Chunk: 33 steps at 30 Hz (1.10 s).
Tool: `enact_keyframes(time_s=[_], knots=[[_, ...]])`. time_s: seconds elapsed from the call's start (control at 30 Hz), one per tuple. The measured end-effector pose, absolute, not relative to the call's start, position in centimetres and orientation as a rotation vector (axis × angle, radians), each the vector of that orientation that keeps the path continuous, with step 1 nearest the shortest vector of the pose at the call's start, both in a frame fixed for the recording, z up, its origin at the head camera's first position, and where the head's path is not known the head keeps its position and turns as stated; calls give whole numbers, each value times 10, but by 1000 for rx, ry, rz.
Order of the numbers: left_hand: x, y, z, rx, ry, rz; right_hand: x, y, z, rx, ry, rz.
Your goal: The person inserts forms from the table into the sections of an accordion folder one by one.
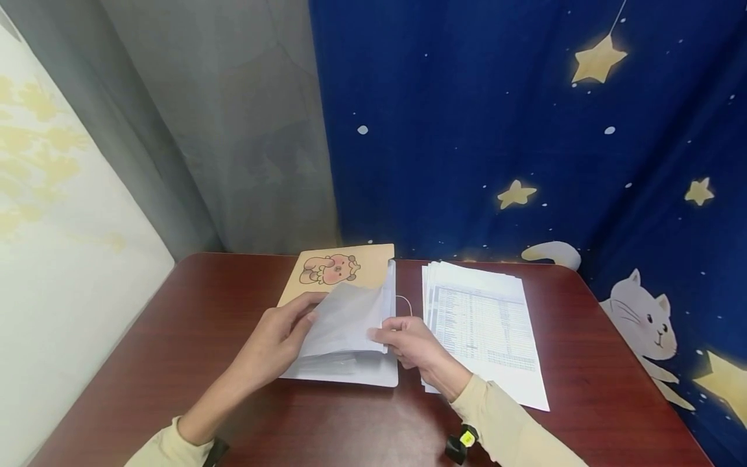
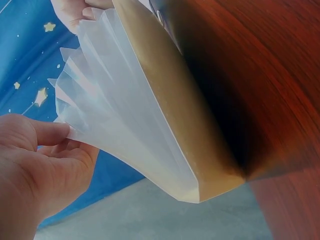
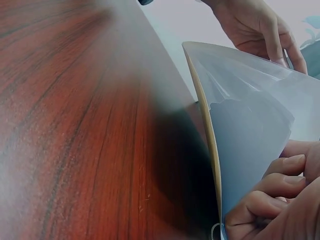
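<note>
One display folder (image 1: pixel 344 311) with a tan cover lies open at the middle of the dark red wooden counter (image 1: pixel 192 337); a single cartoon animal is printed on the cover. The two hands work its clear plastic sleeves (image 2: pixel 107 107), which fan out in the left wrist view; at least six leaves show there, though an exact count cannot be made. The left hand (image 1: pixel 280 334) is at the left edge of the folder, thumb and fingers pinching the lifted sleeves. The right hand (image 1: pixel 408 344) is at the right edge of the folder, its fingers curled and nipping the sleeve edges near the spine. A thin white elastic loop (image 1: pixel 404 303) sticks out from the right side of the folder. Just right of the folder, apart from it, lies one stack of printed sheets (image 1: pixel 484 324), slightly fanned, with tables of small print. Behind the folder hangs a blue curtain (image 1: pixel 496 130) showing five yellow stars and one white cat.
</note>
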<state>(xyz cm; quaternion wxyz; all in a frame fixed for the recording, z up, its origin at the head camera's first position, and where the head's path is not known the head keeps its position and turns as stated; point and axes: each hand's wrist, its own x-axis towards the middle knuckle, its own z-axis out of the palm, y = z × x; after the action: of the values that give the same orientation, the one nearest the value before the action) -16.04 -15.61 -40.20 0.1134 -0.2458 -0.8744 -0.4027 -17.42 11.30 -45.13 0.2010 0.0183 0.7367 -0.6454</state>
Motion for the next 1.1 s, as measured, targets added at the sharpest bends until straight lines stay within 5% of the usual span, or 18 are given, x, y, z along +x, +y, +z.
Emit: enact_keyframes(time_s=[0.53, 1.1], knots=[[-160, -157, -400, -724, -2555, -1154, -162, 131, -443, 86, 2088, -1907], [-161, -159, -401, -747, -2530, -1142, -134, 204, -437, 140, 2274, -1877]])
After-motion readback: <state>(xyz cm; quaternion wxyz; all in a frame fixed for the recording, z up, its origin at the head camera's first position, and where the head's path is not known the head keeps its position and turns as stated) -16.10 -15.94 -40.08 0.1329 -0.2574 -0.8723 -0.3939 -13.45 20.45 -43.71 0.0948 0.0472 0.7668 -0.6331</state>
